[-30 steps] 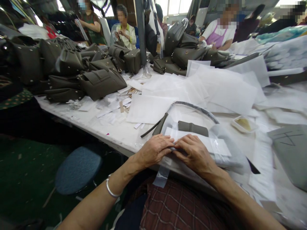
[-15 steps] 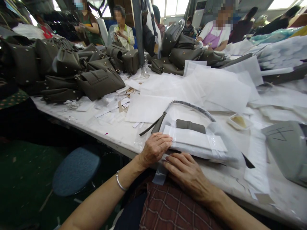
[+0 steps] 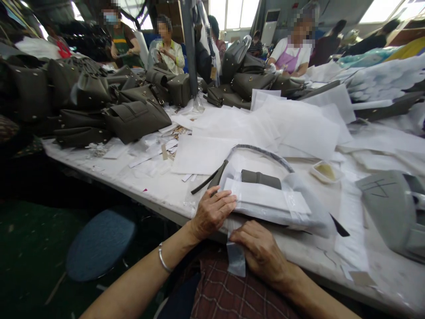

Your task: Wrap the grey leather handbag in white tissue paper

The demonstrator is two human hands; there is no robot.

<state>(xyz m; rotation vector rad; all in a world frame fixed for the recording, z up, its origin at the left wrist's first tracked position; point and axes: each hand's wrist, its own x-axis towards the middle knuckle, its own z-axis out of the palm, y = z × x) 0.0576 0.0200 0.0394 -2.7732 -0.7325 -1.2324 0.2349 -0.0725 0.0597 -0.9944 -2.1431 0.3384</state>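
My left hand (image 3: 213, 210) lies flat, fingers together, on the near left end of a white paper-wrapped packet (image 3: 265, 199) at the table's front edge. My right hand (image 3: 257, 248) is just below the edge, fingers curled and pinching a clear strip of tape (image 3: 236, 257) that hangs down over my lap. A folded olive-grey strap piece (image 3: 260, 178) rests on the packet's far side. A dark curved strap (image 3: 262, 153) arcs behind it.
Olive-grey handbags (image 3: 136, 117) are piled at the left and back of the white table (image 3: 159, 186). Loose white paper sheets (image 3: 299, 124) cover the middle. A small tray (image 3: 323, 172) and grey panel (image 3: 388, 204) lie right. A blue stool (image 3: 99, 243) stands left. Several people work behind.
My right hand has slid off the packet and down past the table edge, taking hold of the hanging tape strip. My left hand has stayed on the packet's end.
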